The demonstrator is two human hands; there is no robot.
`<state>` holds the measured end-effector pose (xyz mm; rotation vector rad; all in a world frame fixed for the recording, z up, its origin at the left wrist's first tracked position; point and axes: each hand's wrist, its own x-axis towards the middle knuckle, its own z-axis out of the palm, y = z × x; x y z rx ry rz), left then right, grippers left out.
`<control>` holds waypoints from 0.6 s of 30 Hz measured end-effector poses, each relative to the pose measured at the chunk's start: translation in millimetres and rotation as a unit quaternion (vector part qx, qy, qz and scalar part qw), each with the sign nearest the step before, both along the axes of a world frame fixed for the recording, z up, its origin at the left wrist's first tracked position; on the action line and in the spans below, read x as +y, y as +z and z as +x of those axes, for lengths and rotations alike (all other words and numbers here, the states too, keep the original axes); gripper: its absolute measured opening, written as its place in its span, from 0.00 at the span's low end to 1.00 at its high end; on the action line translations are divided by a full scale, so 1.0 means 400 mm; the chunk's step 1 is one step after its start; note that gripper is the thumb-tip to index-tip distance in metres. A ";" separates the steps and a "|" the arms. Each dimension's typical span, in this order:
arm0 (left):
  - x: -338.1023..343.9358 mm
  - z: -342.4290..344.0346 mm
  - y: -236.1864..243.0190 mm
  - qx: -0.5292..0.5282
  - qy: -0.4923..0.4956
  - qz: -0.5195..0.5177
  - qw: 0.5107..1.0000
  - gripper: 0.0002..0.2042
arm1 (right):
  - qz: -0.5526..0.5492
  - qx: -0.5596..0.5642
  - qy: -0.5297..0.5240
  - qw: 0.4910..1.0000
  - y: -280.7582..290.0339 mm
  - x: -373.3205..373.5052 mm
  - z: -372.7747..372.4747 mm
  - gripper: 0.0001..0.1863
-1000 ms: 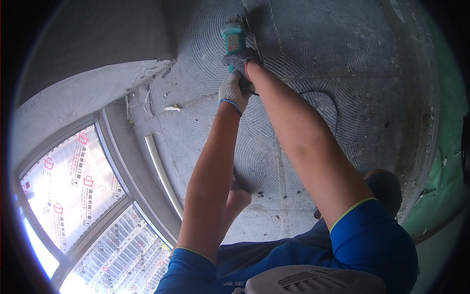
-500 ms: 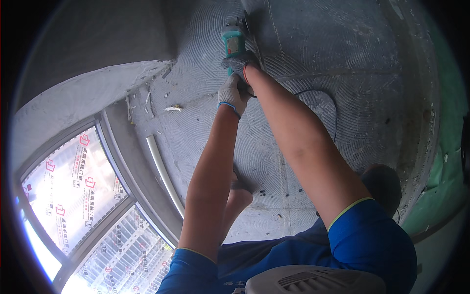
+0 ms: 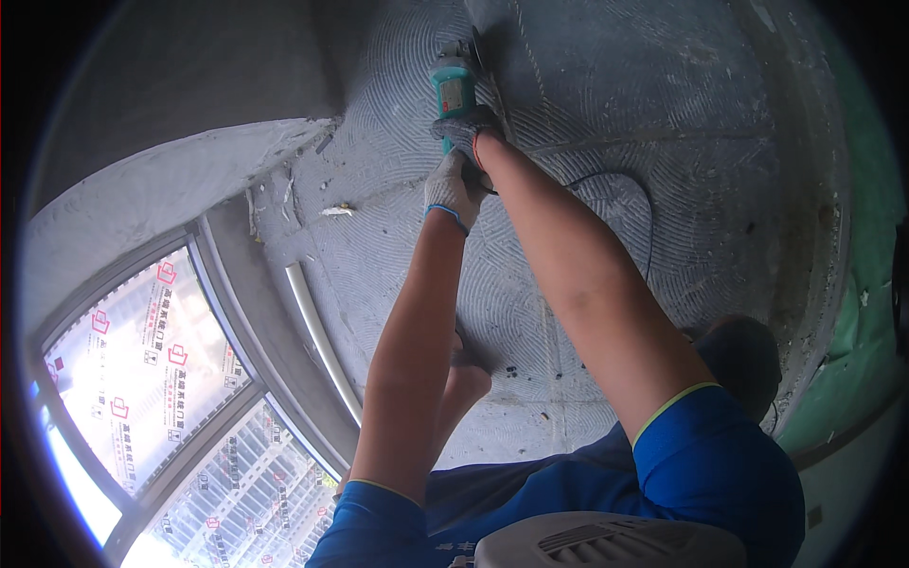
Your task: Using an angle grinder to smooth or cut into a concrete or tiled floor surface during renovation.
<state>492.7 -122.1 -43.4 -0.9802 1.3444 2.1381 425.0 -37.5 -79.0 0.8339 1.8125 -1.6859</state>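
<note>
Blue sleeves (image 3: 710, 445) sit nearest. Beyond them, a white pipe (image 3: 313, 331) lies along the left edge of the grey floor (image 3: 587, 241), and a dark cable (image 3: 650, 222) curves across its middle. Farther out, the white-gloved left hand (image 3: 453, 186) closes on the rear of a teal grinder (image 3: 454, 92) (fingers partly hidden); the grey-gloved right hand (image 3: 471, 131) grips its body, nearer the floor's left edge than its right.

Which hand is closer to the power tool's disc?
Right. The right hand grips the green power tool nearer its head; the left hand holds its rear end, farther from the disc.
</note>
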 end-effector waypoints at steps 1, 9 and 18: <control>-0.002 0.000 -0.001 0.001 -0.001 0.001 1.000 0.09 | 0.001 0.001 -0.001 1.000 -0.004 0.002 -0.001 0.29; -0.014 0.021 -0.006 -0.015 -0.027 -0.003 1.000 0.10 | -0.021 -0.019 -0.012 1.000 -0.017 -0.005 0.021 0.30; -0.019 0.055 0.009 -0.002 -0.047 -0.004 0.999 0.09 | -0.037 -0.015 -0.015 0.999 -0.006 -0.010 0.058 0.29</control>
